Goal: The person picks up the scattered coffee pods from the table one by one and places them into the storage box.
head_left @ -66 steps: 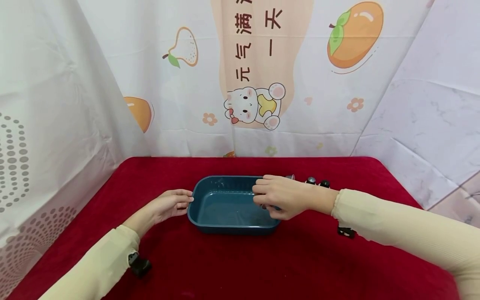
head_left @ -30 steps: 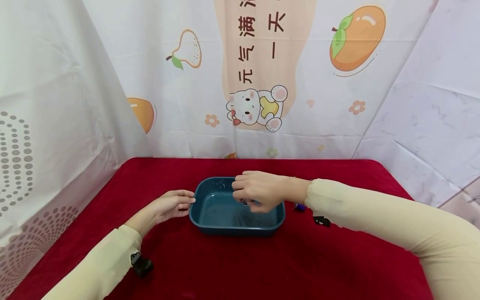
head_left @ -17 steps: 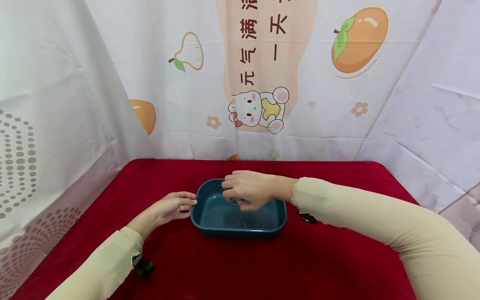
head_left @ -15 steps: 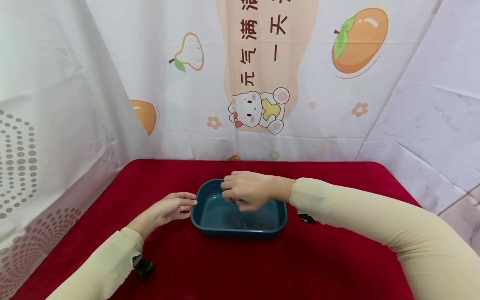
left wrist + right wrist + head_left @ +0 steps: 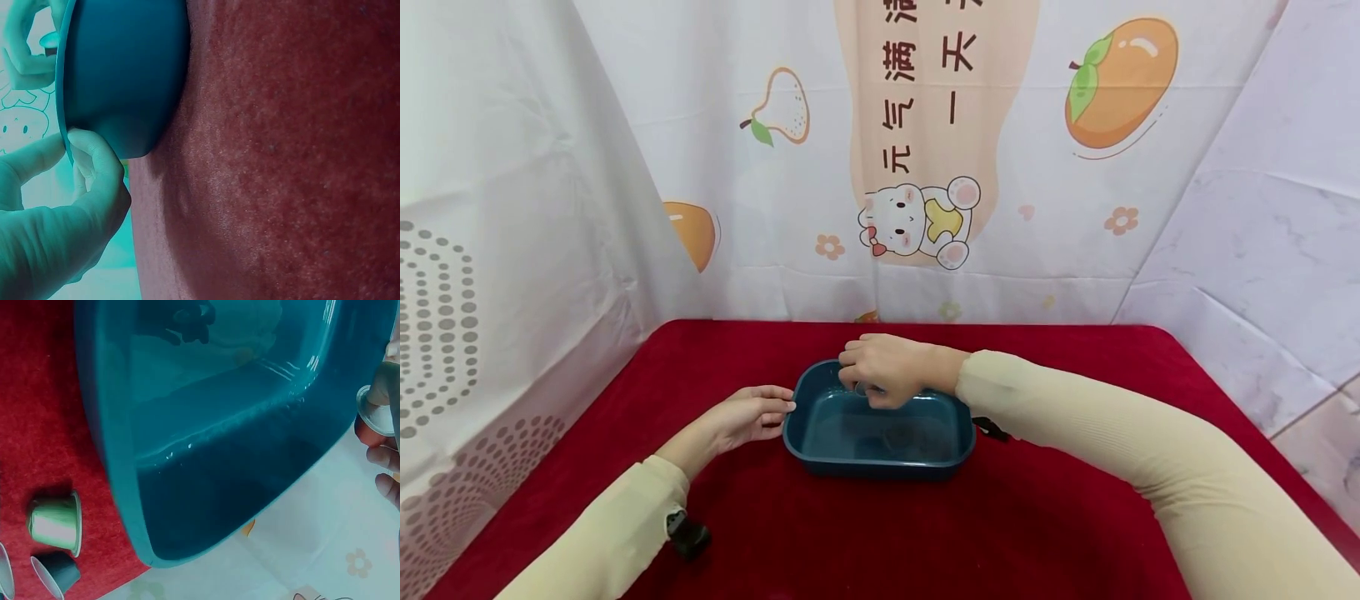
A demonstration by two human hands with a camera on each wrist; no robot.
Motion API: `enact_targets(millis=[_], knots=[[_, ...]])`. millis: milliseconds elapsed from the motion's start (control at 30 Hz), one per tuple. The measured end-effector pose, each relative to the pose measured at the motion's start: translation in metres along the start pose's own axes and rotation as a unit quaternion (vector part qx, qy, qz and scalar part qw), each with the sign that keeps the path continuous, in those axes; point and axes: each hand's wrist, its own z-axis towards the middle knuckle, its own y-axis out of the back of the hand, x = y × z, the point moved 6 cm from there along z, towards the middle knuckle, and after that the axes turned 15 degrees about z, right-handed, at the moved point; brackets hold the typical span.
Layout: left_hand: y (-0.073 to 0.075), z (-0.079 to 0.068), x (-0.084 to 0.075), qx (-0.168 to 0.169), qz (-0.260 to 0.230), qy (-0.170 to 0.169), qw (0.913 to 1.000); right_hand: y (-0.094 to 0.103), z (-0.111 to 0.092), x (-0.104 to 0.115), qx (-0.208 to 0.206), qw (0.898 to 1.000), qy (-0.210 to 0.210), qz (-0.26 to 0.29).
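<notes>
Fingers of the left hand (image 5: 747,417) are pinched on the rim of a blue tub (image 5: 880,454) on the red cloth (image 5: 850,533). A small capsule (image 5: 376,416) is gripped over the tub by the right hand (image 5: 883,371). Spare capsules (image 5: 55,520) beside the tub are seen only from the right wrist.

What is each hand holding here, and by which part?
The left hand pinches the blue tub by its left rim. The right hand holds a small capsule over the tub; fingers pinch its foil-rimmed end.
</notes>
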Motion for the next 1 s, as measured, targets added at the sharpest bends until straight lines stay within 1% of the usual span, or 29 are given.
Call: enact_targets(millis=[100, 333, 567, 733, 867, 1000], knots=[[0.0, -0.001, 0.0, 0.001, -0.001, -0.003, 1.0, 0.001, 0.001, -0.005, -0.005, 1.0, -0.012, 0.016], [0.001, -0.003, 0.0, 0.002, -0.002, -0.005, 1.0, -0.002, 0.002, -0.011, -0.005, 0.999, -0.03, 0.019], [0.001, -0.003, 0.001, 0.0, -0.002, -0.003, 1.0, -0.014, 0.009, -0.01, 0.01, 1.0, -0.022, 0.016], [-0.001, -0.002, 0.001, 0.003, -0.001, -0.002, 1.0, -0.018, 0.015, -0.007, 0.015, 1.0, -0.017, 0.021], [0.0, -0.001, 0.001, 0.007, -0.004, -0.002, 1.0, -0.023, 0.019, -0.006, 0.034, 0.999, -0.015, 0.008], [0.001, -0.001, 0.001, 0.009, -0.01, -0.003, 0.9999, -0.026, 0.022, -0.004, 0.065, 0.997, -0.034, 0.005]])
